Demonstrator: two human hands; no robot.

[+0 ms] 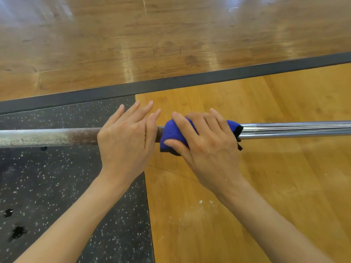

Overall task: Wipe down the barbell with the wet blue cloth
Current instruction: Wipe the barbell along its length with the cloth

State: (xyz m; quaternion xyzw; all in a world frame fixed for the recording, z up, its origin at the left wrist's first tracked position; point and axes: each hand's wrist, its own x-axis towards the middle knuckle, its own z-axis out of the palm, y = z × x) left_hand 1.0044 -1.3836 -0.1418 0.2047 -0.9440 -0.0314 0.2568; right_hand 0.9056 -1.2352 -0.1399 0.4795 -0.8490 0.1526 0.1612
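Wooden platform (247,186) and speckled rubber mat (57,186) lie under the barbell (294,130), a stiff, heavy bar running left to right. Soft wet blue cloth (172,133) drapes it; the right hand (207,147) curls over, gripping cloth and bar. Left hand (125,141) rests flat, fingers straight, just left. Both directions look free for sliding; the smooth right stretch is likely slippery.

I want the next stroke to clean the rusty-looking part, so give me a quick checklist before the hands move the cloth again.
1. Cloth wrapped over the barbell: ok.
2. Right hand gripping the cloth: ok.
3. Left hand steadying the barbell: ok, fingers straight, resting on it.
4. Path toward the brownish stretch: not ok, the left hand lies on it.
5. Cloth wet enough: cannot tell.
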